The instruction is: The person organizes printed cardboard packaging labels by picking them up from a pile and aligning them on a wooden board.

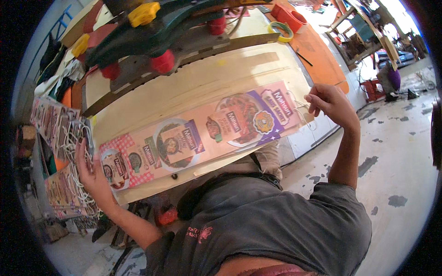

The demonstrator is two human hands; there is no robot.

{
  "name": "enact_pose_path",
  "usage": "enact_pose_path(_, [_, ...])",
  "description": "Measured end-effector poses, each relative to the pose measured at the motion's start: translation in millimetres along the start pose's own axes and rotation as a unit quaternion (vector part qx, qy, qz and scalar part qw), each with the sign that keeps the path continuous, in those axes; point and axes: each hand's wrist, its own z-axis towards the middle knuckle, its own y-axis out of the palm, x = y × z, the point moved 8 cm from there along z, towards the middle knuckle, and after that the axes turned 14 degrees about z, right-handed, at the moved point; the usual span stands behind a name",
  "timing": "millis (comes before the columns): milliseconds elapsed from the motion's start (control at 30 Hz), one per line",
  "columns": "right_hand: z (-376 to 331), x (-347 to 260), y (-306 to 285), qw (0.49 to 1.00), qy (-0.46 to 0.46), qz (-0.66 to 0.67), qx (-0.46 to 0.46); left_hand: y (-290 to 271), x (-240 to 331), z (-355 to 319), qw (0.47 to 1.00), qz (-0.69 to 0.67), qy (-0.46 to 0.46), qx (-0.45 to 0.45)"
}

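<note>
A long printed hanging strip, pink and peach with pictures of food bowls and packets, lies slantwise across the pale work board in front of me. At its right end my right hand is raised, thumb and fingers pinched on a thin white string that loops from the strip. My left hand is at the strip's left end, fingers stretched out along the edge. Close beside those fingers hang tangled white strings from a pile of similar printed strips.
Beyond the strip stands a dark green press-like machine with red and yellow knobs and a long metal bar. Far right on the orange surface are a yellow tape roll, a red holder and a black pen. More printed strips hang at left.
</note>
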Motion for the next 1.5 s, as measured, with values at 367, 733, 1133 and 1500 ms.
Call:
enact_pose_path(367, [-1,-46,49,0.987,-0.127,-0.061,-0.08,10,6,-15,0.991,0.103,0.069,-0.047])
enact_pose_path(733, [23,-37,64,0.985,-0.151,0.034,-0.076,-73,1,13,0.984,0.128,0.061,0.111])
enact_pose_path(1133, [22,-35,59,0.982,-0.151,0.076,-0.086,-96,-88,115,0.978,0.159,0.086,0.104])
enact_pose_path(1500, [9,-28,56,0.981,-0.156,0.085,-0.077,-66,-99,141,0.992,0.073,0.083,0.055])
